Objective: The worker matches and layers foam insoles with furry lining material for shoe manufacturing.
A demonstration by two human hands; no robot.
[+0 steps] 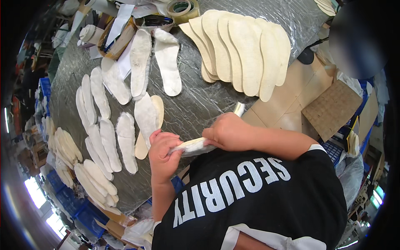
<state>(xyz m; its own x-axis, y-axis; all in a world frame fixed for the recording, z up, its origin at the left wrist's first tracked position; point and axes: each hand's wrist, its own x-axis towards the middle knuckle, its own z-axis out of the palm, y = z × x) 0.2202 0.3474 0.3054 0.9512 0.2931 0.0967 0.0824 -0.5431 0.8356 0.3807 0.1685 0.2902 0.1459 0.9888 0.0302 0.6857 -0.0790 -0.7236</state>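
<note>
- At the near edge of the bench (191, 102), in front of the black shirt: the held insole (193, 146), white fleece with a cream layer along its upper edge, lifted between both hands.
- Left hand (164, 153): grip pinched tight at the insole's left end, thumb below, fingers above.
- Right hand (227, 132): grip closed on the insole farther right; exact fingertip contact partly hidden.
- Step, judged: fleece and cream layers being matched or pressed together along the edge.
- Next move probably calls for level edges and an even pinch along the rim; soft fleece may slip or curl.
- Clock centred on the held insole. At 10, just beside the left hand: a white insole (146, 114) overlapping cream pieces.
- At 1: fanned cream insole stack (246, 50).
- At 9 to 10: loose white insoles (109, 143). At 8: cream pile (96, 181).
- At 11 to 12: cluttered basket (118, 41), tape rolls (183, 10).
- Obstruction: fingers cover both grasped parts; the overlapping pieces at 10 crowd the left-hand side.
</note>
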